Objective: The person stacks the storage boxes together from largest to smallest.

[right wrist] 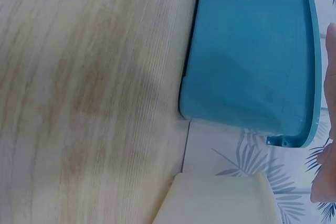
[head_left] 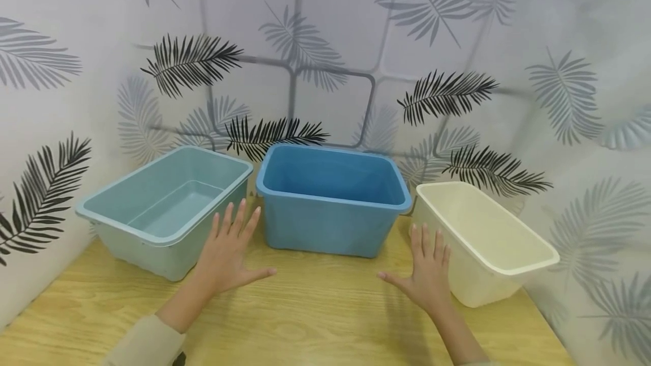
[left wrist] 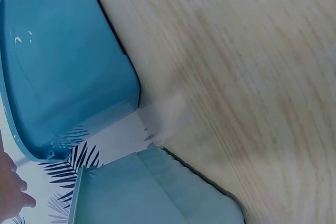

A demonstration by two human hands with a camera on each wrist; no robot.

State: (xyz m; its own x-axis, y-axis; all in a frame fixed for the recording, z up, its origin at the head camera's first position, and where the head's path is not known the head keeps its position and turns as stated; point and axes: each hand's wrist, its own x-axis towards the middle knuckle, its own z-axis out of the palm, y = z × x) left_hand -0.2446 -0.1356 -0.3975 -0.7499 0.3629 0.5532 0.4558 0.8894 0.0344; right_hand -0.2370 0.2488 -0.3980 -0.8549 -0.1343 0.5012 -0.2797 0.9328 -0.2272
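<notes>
Three plastic bins stand in a row on a wooden table [head_left: 315, 309]. Leftmost is a pale blue-green bin [head_left: 147, 253], in the middle a blue bin [head_left: 325, 225], and on the right a cream bin [head_left: 463, 258]. My left hand [head_left: 226, 256] spreads its fingers in front of the gap between the left and blue bins, holding nothing. Fingers also spread, my right hand [head_left: 427, 275] is beside the cream bin and partly covers its near side; whether it touches cannot be told. Each wrist view catches only the edge of its hand, near the blue bin [left wrist: 68, 66].
Behind the bins hangs a pale sheet [head_left: 335, 27] with grey and black leaf prints, which also runs along both sides of the table. The blue bin's back stands close to this sheet. What the bins hold looks like bare plastic inside.
</notes>
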